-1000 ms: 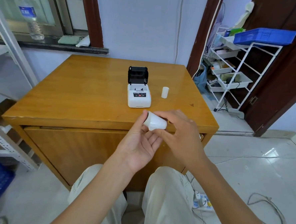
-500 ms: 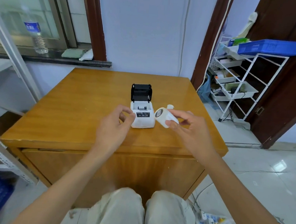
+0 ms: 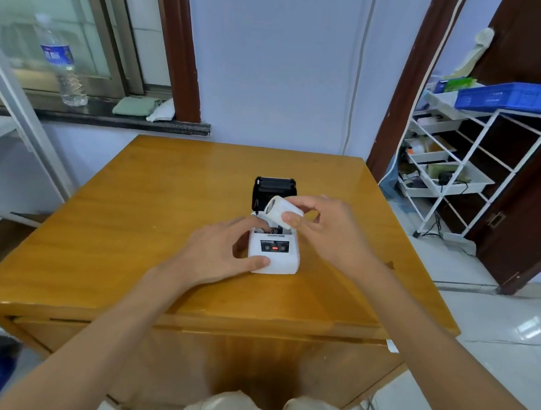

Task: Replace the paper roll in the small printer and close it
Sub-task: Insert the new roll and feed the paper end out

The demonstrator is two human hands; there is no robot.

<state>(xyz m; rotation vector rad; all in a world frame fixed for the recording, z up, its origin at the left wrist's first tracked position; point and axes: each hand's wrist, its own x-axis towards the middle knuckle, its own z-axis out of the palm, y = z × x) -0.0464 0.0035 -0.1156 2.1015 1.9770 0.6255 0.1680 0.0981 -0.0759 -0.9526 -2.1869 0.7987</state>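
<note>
Head view. A small white printer (image 3: 274,252) sits near the middle of a wooden table (image 3: 134,228), its black lid (image 3: 274,191) raised upright at the far end and its control panel facing the person. The left hand (image 3: 218,255) grips the printer's left side, thumb on the near corner and fingers at the open bay. The right hand (image 3: 327,230) holds a white paper roll (image 3: 283,213) between thumb and fingers just above the bay; its long axis is tilted, the visible end pointing up-left.

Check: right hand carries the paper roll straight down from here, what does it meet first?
Likely the printer's open paper bay; the paper roll in the right hand hangs just above it. Depth unclear.
</note>
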